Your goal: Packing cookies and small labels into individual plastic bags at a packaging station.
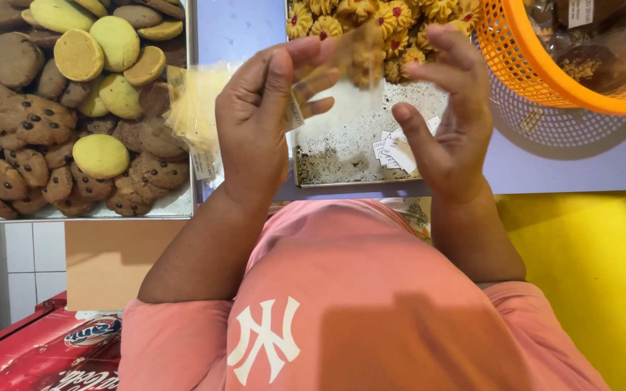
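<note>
My left hand pinches the edge of a small clear plastic bag held up over a metal tray. A yellow flower-shaped cookie shows through the bag's upper part. My right hand hovers beside the bag with its fingers spread and curled; I cannot tell whether it touches the plastic. Yellow flower-shaped cookies with red centres fill the far part of that tray. Small white paper labels lie on its crumb-covered floor.
A second tray on the left holds chocolate-chip cookies and round yellow cookies. A stack of clear bags lies between the trays. An orange plastic basket with packed cookies stands at the right. Below left is a red crate.
</note>
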